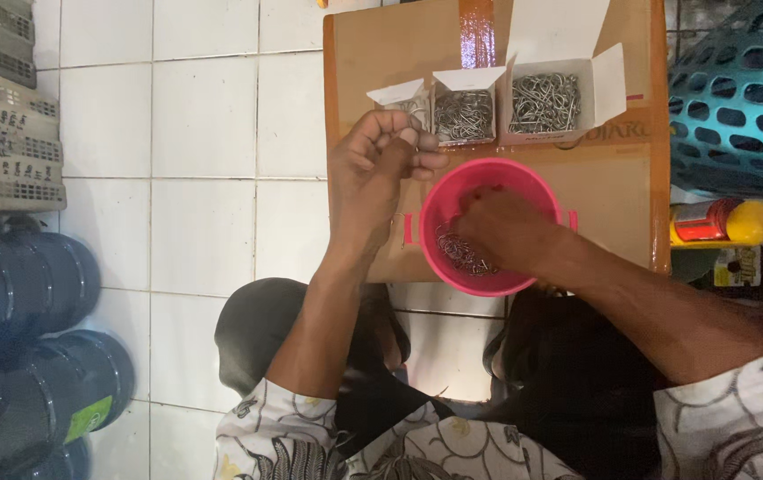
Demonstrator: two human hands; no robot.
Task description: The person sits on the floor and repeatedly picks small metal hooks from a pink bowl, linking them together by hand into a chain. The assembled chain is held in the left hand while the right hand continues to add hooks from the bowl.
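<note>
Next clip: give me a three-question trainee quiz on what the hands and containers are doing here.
1. True or false: the right hand reaches into the pink bowl.
2. How many open white boxes of metal hooks stand on the cardboard box?
A) one B) three C) five
3. Fill in: the left hand is raised just in front of the ______ white box.

Key:
1. True; it is among the metal hooks in the bowl.
2. B; small, middle box and large box.
3. Smallest. Whether the fingers pinch a hook cannot be told.
</note>
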